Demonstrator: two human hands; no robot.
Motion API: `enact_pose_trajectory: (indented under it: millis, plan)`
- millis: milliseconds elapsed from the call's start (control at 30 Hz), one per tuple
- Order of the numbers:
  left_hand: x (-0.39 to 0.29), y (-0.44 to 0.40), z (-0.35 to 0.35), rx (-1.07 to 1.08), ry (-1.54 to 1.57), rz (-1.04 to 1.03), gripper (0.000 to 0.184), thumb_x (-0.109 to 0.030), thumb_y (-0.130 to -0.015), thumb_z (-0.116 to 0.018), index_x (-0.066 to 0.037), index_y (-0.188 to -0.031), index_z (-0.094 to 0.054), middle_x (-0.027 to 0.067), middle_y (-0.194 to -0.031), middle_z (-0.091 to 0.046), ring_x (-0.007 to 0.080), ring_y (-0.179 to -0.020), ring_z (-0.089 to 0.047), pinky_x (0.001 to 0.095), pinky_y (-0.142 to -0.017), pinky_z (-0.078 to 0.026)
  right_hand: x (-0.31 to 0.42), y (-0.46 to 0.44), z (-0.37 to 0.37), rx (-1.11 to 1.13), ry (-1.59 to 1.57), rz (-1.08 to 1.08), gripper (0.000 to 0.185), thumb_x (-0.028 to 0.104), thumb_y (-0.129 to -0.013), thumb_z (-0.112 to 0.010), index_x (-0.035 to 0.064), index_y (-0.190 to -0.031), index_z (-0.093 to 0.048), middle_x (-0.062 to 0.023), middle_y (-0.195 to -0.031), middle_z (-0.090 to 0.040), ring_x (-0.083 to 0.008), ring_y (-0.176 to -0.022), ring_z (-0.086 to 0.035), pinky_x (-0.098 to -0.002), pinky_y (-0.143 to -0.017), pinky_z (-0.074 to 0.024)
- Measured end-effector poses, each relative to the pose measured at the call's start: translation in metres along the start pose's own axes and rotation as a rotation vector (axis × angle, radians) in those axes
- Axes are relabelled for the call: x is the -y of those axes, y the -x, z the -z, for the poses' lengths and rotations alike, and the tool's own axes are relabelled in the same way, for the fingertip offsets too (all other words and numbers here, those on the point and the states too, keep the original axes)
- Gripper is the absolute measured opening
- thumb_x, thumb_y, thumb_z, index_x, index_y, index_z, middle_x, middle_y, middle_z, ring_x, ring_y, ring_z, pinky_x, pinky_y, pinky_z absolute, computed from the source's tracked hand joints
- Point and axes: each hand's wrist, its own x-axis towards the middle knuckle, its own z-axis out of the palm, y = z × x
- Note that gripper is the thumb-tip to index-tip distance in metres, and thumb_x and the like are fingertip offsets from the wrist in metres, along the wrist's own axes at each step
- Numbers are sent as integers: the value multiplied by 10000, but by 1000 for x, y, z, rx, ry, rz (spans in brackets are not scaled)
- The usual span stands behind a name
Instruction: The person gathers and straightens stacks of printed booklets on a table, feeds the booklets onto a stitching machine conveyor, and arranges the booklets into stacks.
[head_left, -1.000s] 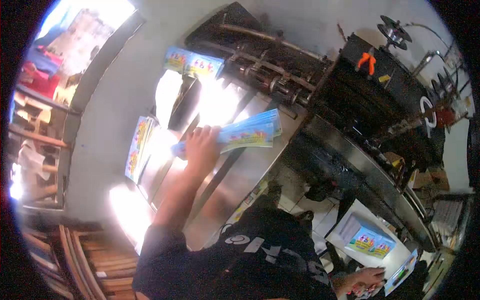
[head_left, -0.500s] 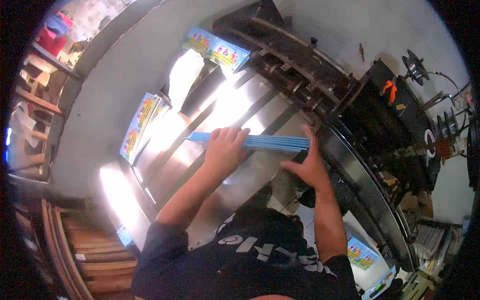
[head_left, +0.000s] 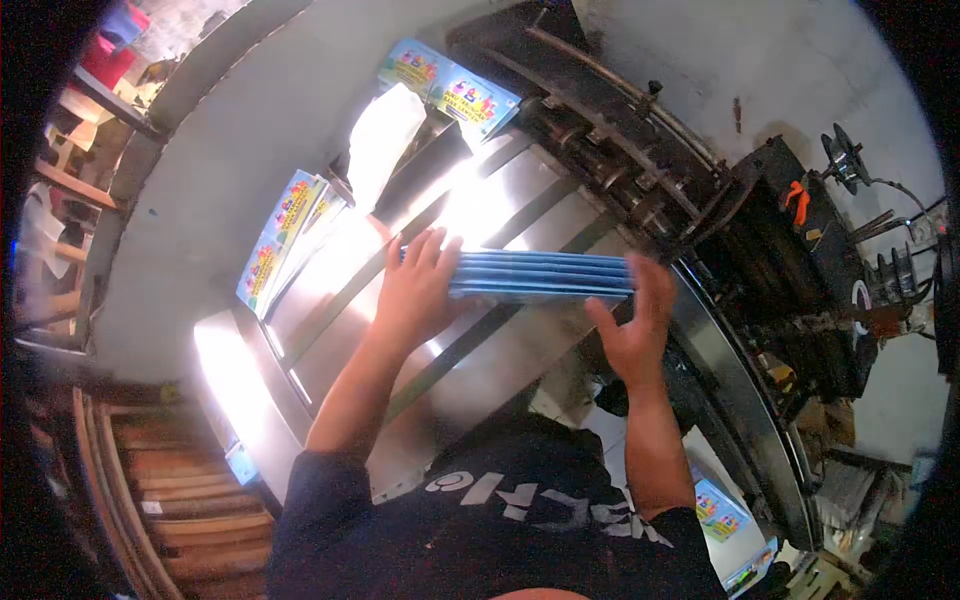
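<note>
A thin stack of blue booklets (head_left: 545,276) is held up edge-on in front of me, over a shiny metal table. My left hand (head_left: 415,290) grips its left end, fingers over the top. At the right end, my right hand (head_left: 640,320) has its somewhat blurred fingers against the short edge and its thumb near the lower edge. The layers look slightly fanned on their right half. Covers of the held booklets face away from clear view.
Colourful booklets (head_left: 280,240) stand at the table's left, and more booklets (head_left: 450,90) lie at the back beside a white crumpled sheet (head_left: 385,145). A dark machine (head_left: 620,160) runs along the right. Further booklets (head_left: 720,510) rest at lower right. Metal table (head_left: 470,375) has dark slots.
The booklet stack has shifted right and its layers show more widely. My left hand has moved slightly left and up along it; my right fingers now bend in at its right end.
</note>
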Motion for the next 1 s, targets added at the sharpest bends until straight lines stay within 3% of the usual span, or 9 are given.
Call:
enact_pose_trajectory:
  millis: [67, 167, 233, 400, 567, 667, 733, 833, 1000]
  plan:
    - [-3, -3, 10, 21, 40, -8, 891, -537, -685, -728, -114, -1386, -378, 125, -1394, -422, 292, -1284, -408, 500, -1069, -262, 20, -12, 7, 166, 246, 183, 278, 252, -825, -660, 86, -1048, -663, -84, -1040, -563, -281, -992, -525, -406, -867, -376]
    - [-1, -7, 12, 39, 66, -29, 935, -573, -680, -715, -104, -1405, -358, 141, -1398, -421, 304, -1272, -418, 483, -1052, -283, 16, -23, -4, 253, 279, 201, 223, 243, -836, -629, 110, -1010, -668, -47, -986, -575, -243, -963, -533, -433, -849, -383]
    - [-2, -7, 12, -47, 107, -52, 825, -520, -684, -745, -78, -1311, -442, 151, -1308, -468, 307, -1235, -431, 488, -1010, -318, 18, -30, -3, 296, 296, 212, 205, 240, -837, -626, 110, -988, -672, -41, -950, -585, -243, -932, -543, -433, -838, -387]
    - [0, -5, 7, -79, 123, -65, 829, -501, -673, -755, -77, -1312, -440, 143, -1292, -475, 301, -1202, -452, 468, -969, -343, 14, -48, -2, 490, 259, 274, 213, 244, -840, -620, 113, -996, -677, -41, -911, -628, -261, -892, -579, -432, -827, -401]
    - [6, -7, 2, -79, 133, -58, 841, -492, -670, -756, -82, -1327, -429, 136, -1284, -479, 298, -1196, -455, 462, -961, -350, 4, -59, -4, 683, 122, 294, 246, 189, -838, -624, 97, -1061, -669, -106, -1032, -666, -285, -958, -618, -419, -846, -439]
    - [6, -8, 1, -91, 149, -69, 793, -456, -686, -752, -161, -1350, -437, 132, -1291, -478, 291, -1189, -466, 465, -947, -364, 6, -68, -5, 708, 104, 268, 246, 176, -842, -617, 79, -1062, -667, -140, -1022, -665, -330, -936, -629, -417, -835, -479]
    - [13, -8, -2, -159, 115, -242, 731, -382, -698, -750, -269, -1355, -451, 112, -1314, -477, 278, -1176, -485, 466, -932, -380, 10, -73, -4, 688, 80, 239, 242, 174, -844, -615, 72, -1058, -667, -147, -1017, -664, -341, -924, -630, -415, -820, -489]
    - [18, -5, -3, -128, 141, -336, 678, -326, -685, -757, -328, -1312, -501, 85, -1407, -433, 279, -1181, -505, 429, -937, -392, 9, -74, -6, 715, 72, 194, 236, 174, -849, -611, 67, -1052, -668, -154, -1012, -664, -351, -920, -629, -411, -811, -497]
    - [17, -6, -3, -158, 172, -328, 665, -284, -718, -730, -322, -1332, -478, 76, -1335, -488, 253, -1156, -516, 446, -899, -392, 13, -77, -10, 778, 37, 158, 224, 180, -855, -607, 78, -1042, -676, -146, -1004, -668, -342, -919, -631, -410, -810, -498]
